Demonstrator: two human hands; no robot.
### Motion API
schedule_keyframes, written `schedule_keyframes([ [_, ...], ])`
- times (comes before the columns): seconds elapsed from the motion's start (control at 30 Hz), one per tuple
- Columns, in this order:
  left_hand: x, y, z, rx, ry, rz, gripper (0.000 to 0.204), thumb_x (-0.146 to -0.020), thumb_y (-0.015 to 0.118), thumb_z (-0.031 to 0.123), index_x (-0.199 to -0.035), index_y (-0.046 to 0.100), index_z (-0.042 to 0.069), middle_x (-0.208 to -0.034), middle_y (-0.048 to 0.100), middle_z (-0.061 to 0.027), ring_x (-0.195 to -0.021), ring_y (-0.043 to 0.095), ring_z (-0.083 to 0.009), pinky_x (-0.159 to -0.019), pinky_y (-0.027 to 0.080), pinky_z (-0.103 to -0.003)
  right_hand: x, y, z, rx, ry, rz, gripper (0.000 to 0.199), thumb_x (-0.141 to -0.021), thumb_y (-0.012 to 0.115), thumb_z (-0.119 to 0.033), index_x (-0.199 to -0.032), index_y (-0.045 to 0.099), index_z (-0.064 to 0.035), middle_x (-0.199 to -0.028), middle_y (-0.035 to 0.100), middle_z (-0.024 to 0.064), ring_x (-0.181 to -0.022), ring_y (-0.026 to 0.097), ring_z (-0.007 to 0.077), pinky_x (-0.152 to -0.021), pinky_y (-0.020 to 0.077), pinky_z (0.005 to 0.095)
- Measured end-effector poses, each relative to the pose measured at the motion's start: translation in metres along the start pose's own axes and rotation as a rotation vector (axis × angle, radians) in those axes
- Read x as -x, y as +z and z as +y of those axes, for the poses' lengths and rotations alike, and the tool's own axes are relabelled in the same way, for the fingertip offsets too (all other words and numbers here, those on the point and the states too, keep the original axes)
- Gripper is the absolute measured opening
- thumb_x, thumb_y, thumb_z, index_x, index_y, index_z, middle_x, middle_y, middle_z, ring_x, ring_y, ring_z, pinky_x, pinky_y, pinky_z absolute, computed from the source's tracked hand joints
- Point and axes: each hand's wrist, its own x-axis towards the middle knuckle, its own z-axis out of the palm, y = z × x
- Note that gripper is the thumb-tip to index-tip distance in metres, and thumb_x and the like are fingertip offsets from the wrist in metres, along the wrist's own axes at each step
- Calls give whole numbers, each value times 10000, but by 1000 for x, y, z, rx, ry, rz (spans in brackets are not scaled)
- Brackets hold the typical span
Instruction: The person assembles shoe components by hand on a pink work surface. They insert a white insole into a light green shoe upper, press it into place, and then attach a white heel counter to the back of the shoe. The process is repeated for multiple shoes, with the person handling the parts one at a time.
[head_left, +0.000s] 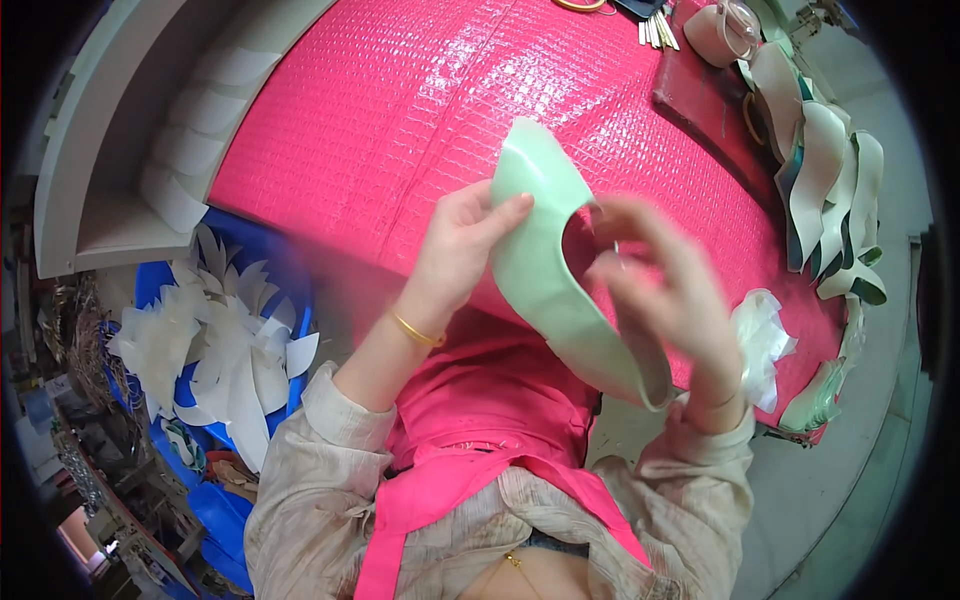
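— While the left hand (462, 243) pinches a curved pale-green shoe piece (555, 290) above the pink bench (400, 110), what is the right hand (655, 290) doing?

— It's blurred; its fingers (640, 232) look loosely spread against the inner edge, though I cannot tell whether they grip.

— What might go wrong?

— Held mostly by one thumb pinch, the piece could twist or slip, creasing its edge.

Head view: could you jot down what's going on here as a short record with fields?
Held piece: curved pale green strip
Left hand: grips the strip's upper end, thumb on top
Right hand: blurred, at the strip's inner edge
Surface: pink woven table cover
Right side: stack of similar green and cream pieces
Left side: white cut pieces in a blue bin
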Motion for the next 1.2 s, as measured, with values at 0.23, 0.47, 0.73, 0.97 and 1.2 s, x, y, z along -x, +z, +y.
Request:
schedule_keyframes([
  [0.23,-2,18,10,211,38,108,220,-907,534,160,-1003,589,-31,-864,638,-44,-719,585,-69,-646,479,-203,16,9,3,38,200,-176,214,-806,624,-153,-920,548,13,-671,573,163,-597,581,303,-574,442,352],
  [0.47,-2,45,18,59,438,304,226,-897,567,223,-915,591,0,-801,599,1,-683,521,-31,-597,419,-178,3,16,8,117,-58,57,183,-826,612,-157,-861,561,16,-607,524,153,-534,533,177,-520,408,336],
  [0.73,-8,29,19,-235,527,432,247,-887,589,200,-728,573,11,-606,501,67,-541,406,-1,-449,303,-184,9,37,16,-141,12,-27,190,-867,562,-158,-971,553,1,-659,546,86,-604,495,89,-551,408,276],
  [0.97,-45,-7,60,-274,114,131,461,-914,465,411,-948,611,-26,-768,624,-51,-723,570,-96,-667,440,-234,41,28,45,-885,259,14,399,-910,507,-183,-1237,438,36,-1082,566,166,-1055,521,192,-913,400,309],
  [1.2,-65,-29,-19,-1418,238,-192,368,-916,461,289,-1224,532,102,-1269,512,-94,-1263,380,-271,-1063,180,-457,52,12,36,797,-172,99,777,-744,672,-306,-1391,276,-138,-1307,390,142,-1293,293,289,-1056,141,534],
])
